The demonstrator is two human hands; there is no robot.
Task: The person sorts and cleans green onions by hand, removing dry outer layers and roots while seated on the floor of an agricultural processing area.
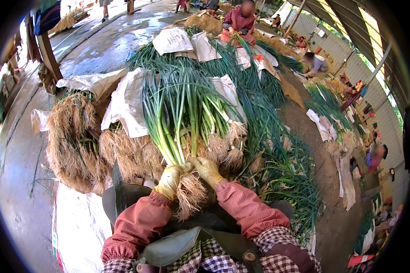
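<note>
Yellow gloves cover both my hands. My left hand (169,180) is closed around the white lower stalks of a bunch of green onions (167,145). Close beside it, my right hand (207,172) has its fingers curled at the same stalks, just above the roots. The bunch's tan, stringy roots (189,193) hang down between my wrists, toward my lap. Its long green leaves reach away from me and merge with a large heap of green onions (241,91). More onions with bushy roots (218,148) lie just beyond my right hand.
Root-out onion bundles (75,136) under white sacks (130,104) lie at my left. A white sheet (79,227) covers ground at lower left. Loose green leaves (282,182) are strewn to my right. A person in red (238,20) sits beyond the heap; others work along the right wall.
</note>
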